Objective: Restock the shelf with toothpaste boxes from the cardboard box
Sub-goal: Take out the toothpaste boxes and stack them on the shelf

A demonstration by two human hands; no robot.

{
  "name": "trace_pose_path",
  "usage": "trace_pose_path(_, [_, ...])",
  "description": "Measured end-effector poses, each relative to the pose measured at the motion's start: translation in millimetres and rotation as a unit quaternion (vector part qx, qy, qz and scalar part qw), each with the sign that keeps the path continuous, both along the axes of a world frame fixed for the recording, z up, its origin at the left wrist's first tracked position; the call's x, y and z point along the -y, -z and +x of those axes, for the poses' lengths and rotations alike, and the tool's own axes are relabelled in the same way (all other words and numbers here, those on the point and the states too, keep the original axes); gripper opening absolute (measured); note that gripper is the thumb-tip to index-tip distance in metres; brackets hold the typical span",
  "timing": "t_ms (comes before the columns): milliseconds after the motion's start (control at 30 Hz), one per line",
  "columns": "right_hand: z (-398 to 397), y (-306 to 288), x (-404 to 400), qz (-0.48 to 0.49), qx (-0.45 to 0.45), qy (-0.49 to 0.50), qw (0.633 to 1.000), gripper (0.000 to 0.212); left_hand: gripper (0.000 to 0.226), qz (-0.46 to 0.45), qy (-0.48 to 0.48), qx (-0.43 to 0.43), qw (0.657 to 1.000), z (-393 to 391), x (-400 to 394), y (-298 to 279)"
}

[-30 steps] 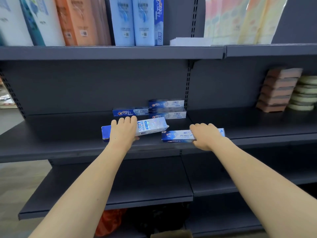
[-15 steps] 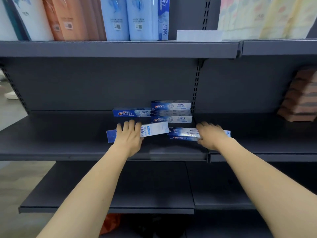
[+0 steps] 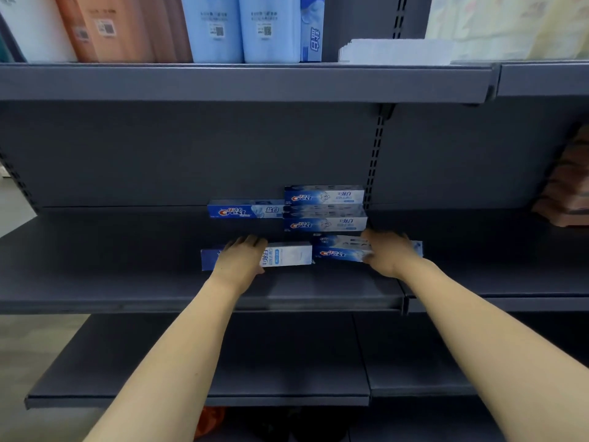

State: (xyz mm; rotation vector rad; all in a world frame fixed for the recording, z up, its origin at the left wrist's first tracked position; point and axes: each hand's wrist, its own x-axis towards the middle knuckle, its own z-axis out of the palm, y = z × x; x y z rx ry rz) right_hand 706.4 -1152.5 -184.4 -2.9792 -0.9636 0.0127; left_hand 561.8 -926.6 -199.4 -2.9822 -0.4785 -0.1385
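Note:
On the dark grey middle shelf [image 3: 127, 275] my left hand [image 3: 240, 258] grips a blue and white toothpaste box [image 3: 287, 256] that lies lengthwise. My right hand [image 3: 390, 253] grips a second toothpaste box [image 3: 338, 248] just to the right of it. Behind them, against the back panel, stands a stack of three boxes [image 3: 325, 208], with a single box [image 3: 245, 209] to its left. The cardboard box is out of view.
The upper shelf [image 3: 242, 81] carries tall blue, orange and white packs [image 3: 242, 27]. Brown items [image 3: 567, 193] sit at the far right of the middle shelf. A lower shelf [image 3: 197, 362] lies beneath my arms, with something orange [image 3: 208, 421] under it.
Both hands have pushed their boxes further back on the shelf, towards the stack. The camera has moved closer and tilted a little left.

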Motion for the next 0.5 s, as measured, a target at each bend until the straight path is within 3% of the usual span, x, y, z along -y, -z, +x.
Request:
trace_pose_path(367, [13.9,7.0,-9.2,0.026,-0.078,-0.009,0.997,0.038,0.067,-0.059,0.053,-0.035,0.996,6.9,-21.9,6.6])
trace_pose_path(500, [23.2,2.4,-11.9,0.055,-0.139,-0.021,0.989,0.036,0.061,-0.082,0.066,-0.038,0.994,6.4,-25.2,6.9])
